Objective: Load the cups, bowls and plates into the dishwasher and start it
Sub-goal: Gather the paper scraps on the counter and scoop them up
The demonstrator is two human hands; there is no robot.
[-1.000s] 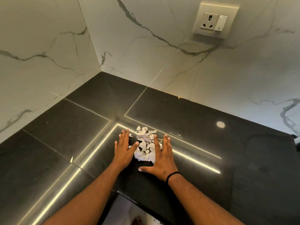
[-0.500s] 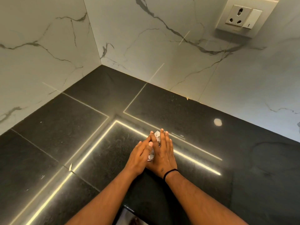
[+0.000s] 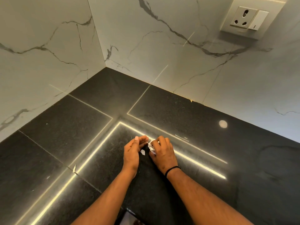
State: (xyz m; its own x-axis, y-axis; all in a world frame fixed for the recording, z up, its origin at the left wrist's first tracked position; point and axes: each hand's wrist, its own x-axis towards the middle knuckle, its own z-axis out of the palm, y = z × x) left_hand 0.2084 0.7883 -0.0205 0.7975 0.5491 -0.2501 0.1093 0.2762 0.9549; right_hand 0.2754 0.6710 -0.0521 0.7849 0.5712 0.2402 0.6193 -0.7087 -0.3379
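Head view: both hands rest on the black stone counter [image 3: 243, 168] near its corner, under the marble wall [image 3: 162, 46]. The right hand [image 3: 162, 154] has its fingers curled round a bunch of white scraps [image 3: 151, 146], gripping them against the counter; a black band [image 3: 172, 169] sits on that wrist. The left hand [image 3: 132, 151] stands on its edge just beside, fingers fairly straight and loose, holding nothing. One small white scrap [image 3: 142, 152] lies between the hands; it may be paper, though it is too small to tell. No cups, bowls, plates or dishwasher are in sight. A socket with switch [image 3: 250, 18] is on the wall at upper right
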